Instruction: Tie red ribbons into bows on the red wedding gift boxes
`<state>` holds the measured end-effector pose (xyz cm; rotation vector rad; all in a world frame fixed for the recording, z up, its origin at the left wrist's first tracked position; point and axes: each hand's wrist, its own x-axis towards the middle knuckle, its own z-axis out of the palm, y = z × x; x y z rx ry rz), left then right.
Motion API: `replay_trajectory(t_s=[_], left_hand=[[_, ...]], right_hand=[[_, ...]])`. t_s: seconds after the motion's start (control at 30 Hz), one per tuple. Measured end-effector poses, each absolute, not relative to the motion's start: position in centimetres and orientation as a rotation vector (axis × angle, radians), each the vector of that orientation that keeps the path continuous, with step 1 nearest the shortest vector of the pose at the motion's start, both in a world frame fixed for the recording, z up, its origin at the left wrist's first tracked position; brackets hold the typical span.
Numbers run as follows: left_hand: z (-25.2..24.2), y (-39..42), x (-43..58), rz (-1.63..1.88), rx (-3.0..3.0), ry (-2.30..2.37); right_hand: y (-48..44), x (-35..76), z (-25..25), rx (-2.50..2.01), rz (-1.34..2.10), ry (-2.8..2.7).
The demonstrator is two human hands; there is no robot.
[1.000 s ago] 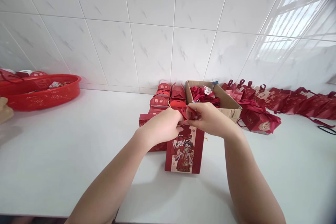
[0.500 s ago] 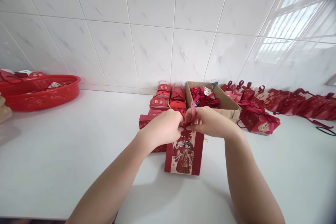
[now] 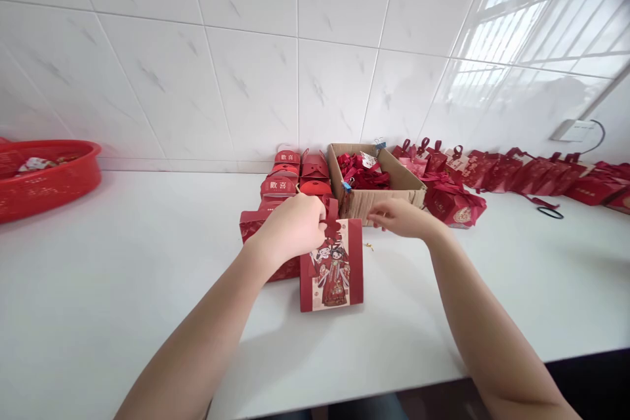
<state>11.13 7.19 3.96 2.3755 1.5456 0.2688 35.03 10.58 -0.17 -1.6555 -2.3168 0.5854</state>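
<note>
A red gift box (image 3: 332,275) with two cartoon figures in traditional dress on its front stands on the white table in the middle. My left hand (image 3: 301,223) is closed at its upper left, gripping it by the top beside the red ribbon loop (image 3: 333,210); the fingertips are partly hidden. To the right of the box, my right hand (image 3: 401,218) hangs apart from it, fingers loosely bent and nothing visible in them. Just behind that hand is a cardboard box (image 3: 378,202) holding dark red ribbons (image 3: 363,172) and a white patterned card.
Red gift boxes (image 3: 279,186) stand in two rows behind my left hand. Along the wall at right runs a line of ribboned red boxes (image 3: 480,170), with a black ring (image 3: 550,212) before it. A red plastic basket (image 3: 54,187) sits at far left. A small gold piece (image 3: 369,247) lies nearby.
My right hand has let go of the ribbon loop and moved right, away from the gift box. My left hand still holds the top. The view has turned to the right.
</note>
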Motion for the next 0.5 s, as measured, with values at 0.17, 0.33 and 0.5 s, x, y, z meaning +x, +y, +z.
replay_trajectory(t_s=[0.17,0.33,0.5], left_hand=[[3.9,7.5,11.1,0.272,2.397,1.548],[3.7,7.6,11.0,0.270,2.376,1.553],[3.8,7.5,11.1,0.237,2.380,1.557]], right_hand=[[10.7,36.8,-6.3,-1.772,0.607,-2.250],[10.7,36.4,-8.8,-1.819,0.602,-2.128],[11.2,35.7,-9.7,-1.808,0.607,-1.940]])
